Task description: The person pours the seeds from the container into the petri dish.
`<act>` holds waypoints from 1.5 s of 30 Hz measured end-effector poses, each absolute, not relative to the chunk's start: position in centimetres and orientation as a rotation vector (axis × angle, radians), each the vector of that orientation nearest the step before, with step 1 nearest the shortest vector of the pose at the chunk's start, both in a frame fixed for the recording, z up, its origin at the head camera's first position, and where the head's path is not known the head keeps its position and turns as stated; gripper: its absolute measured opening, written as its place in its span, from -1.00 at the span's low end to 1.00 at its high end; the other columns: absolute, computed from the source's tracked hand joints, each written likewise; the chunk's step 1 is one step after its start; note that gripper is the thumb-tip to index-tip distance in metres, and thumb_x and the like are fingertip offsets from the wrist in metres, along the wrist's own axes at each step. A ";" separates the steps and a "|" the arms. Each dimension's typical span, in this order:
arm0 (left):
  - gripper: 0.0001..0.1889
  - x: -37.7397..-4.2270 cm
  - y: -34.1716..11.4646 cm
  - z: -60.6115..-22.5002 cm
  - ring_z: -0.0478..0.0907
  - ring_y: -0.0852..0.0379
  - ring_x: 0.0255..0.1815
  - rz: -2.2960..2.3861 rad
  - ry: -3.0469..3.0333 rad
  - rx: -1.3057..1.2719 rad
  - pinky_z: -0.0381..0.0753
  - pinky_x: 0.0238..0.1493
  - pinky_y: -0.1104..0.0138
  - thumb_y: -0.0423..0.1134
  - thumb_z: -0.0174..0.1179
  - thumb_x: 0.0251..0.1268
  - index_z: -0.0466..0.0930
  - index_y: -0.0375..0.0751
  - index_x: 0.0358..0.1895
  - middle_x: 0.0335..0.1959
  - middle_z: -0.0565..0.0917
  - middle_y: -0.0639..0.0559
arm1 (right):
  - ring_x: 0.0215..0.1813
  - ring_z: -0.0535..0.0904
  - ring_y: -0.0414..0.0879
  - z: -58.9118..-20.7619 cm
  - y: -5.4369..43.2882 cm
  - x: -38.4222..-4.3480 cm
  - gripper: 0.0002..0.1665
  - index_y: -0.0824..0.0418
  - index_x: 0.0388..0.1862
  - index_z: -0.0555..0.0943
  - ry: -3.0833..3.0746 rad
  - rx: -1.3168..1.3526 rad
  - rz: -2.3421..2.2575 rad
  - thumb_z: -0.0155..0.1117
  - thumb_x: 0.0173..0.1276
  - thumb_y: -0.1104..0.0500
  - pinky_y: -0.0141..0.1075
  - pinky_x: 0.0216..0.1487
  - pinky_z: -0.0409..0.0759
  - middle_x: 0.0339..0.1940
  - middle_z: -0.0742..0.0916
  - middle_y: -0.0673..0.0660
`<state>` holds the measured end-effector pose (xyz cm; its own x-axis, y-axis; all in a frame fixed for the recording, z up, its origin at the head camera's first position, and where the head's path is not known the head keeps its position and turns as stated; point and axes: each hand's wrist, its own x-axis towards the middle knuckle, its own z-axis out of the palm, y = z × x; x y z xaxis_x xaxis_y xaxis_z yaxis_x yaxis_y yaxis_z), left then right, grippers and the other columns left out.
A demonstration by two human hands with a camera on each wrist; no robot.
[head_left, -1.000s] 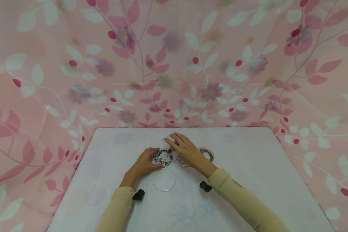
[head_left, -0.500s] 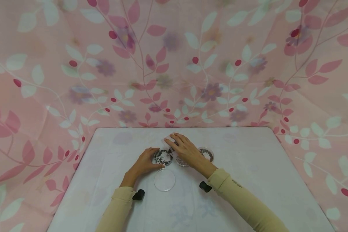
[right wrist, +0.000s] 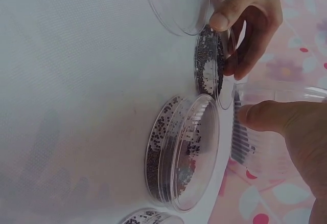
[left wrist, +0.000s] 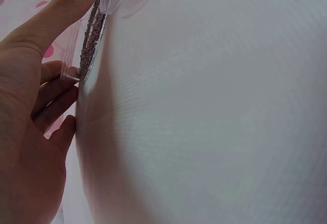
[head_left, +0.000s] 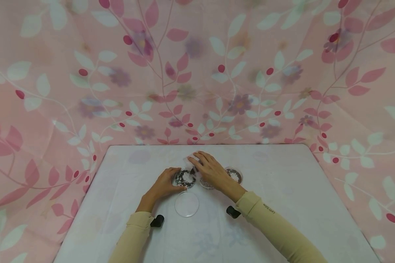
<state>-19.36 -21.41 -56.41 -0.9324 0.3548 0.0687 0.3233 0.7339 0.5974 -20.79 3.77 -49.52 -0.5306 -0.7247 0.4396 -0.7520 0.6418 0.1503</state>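
Note:
My left hand [head_left: 166, 181] grips the side of a round petri dish [right wrist: 208, 65] between thumb and fingers. Dark granules with a white patch in the middle lie in that dish. A lid-like clear disc [head_left: 187, 204] rests on the table just in front. Above the dish's right side, my right hand [head_left: 212, 171] holds a clear plastic container [right wrist: 271, 147], its thumb on the wall. Dark material shows through the wall in stripes at the end towards the dish. The far fingers are partly hidden in the right wrist view.
A second clear dish [right wrist: 196, 155] with dark bits stands under my right wrist. Further right is another dish [head_left: 234, 175] with dark and white contents. All stand on a white-covered table [head_left: 283, 219] before a floral cloth [head_left: 197, 73].
The white patch in the gripped dish has shrunk, and more dark granules surround it. The right hand and its container shift only very slightly; the left hand stays put.

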 end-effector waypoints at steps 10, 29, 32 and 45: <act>-0.06 -19.3 -21.2 -56.3 0.41 -0.11 0.36 0.988 2.899 0.568 0.42 0.36 -0.05 0.22 0.50 -0.12 0.41 -0.12 0.38 0.29 0.52 -0.09 | 0.44 0.36 0.10 -49.4 4.0 -20.6 -0.02 0.12 0.48 0.28 -2.439 1.136 0.054 0.50 0.07 0.22 -0.09 0.48 0.34 0.38 0.49 0.18; -0.05 -19.5 -21.2 -56.8 0.39 -0.10 0.38 0.975 2.896 0.555 0.38 0.40 -0.04 0.21 0.51 -0.14 0.41 -0.12 0.38 0.30 0.51 -0.09 | 0.40 0.38 0.11 -49.3 5.3 -20.6 0.11 0.23 0.44 0.29 -2.473 1.084 0.239 0.64 -0.12 0.19 -0.13 0.47 0.35 0.35 0.49 0.25; -0.05 -19.5 -21.3 -56.8 0.40 -0.09 0.38 0.964 2.901 0.555 0.38 0.41 -0.02 0.23 0.51 -0.15 0.41 -0.11 0.38 0.30 0.51 -0.08 | 0.40 0.37 0.09 -49.4 5.8 -20.8 0.12 0.23 0.45 0.29 -2.489 1.046 0.302 0.64 -0.13 0.21 -0.13 0.47 0.36 0.36 0.48 0.24; -0.05 -19.4 -21.4 -56.7 0.39 -0.12 0.39 0.970 2.897 0.549 0.37 0.41 -0.05 0.25 0.50 -0.15 0.41 -0.09 0.38 0.30 0.51 -0.09 | 0.44 0.30 0.07 -49.7 7.7 -20.6 0.14 0.19 0.49 0.19 -2.607 0.883 0.656 0.62 -0.04 0.16 -0.12 0.40 0.45 0.40 0.40 0.18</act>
